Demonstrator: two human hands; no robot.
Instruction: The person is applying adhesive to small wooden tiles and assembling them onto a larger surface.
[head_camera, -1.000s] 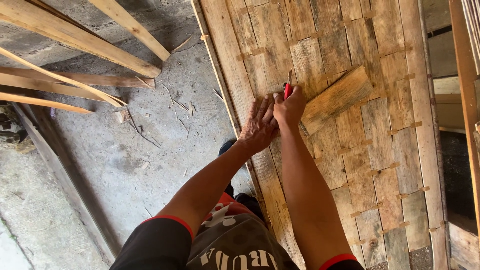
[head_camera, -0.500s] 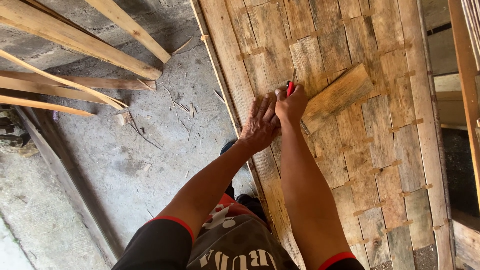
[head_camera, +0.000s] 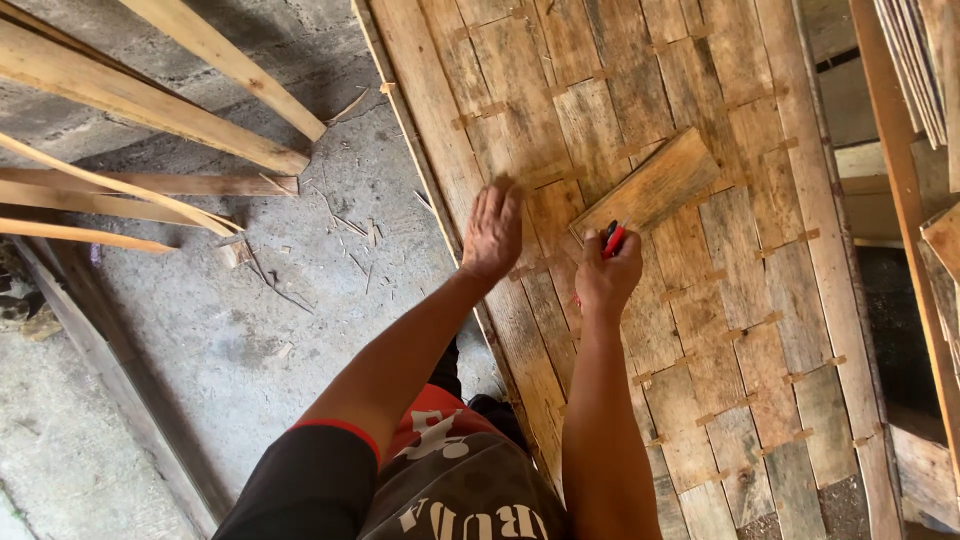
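Now red cutter (head_camera: 612, 238), gripped, right hand (head_camera: 606, 278)

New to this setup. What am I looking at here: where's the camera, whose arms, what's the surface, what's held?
There is one picture, taken from a camera worn on a person's head and looking down, so both bare arms reaching up into the view belong to the wearer; no machine is involved.

The left hand lies flat, fingers spread, on a large woven mat made of wide, weathered wooden strips crossed by thin slats. The right hand is closed around a small tool with a red and black handle; its working end is hidden by the hand. Just above that hand a loose strip end sticks up at an angle from the mat.

To the left is a concrete floor scattered with splinters, and several long wooden battens lie across it.
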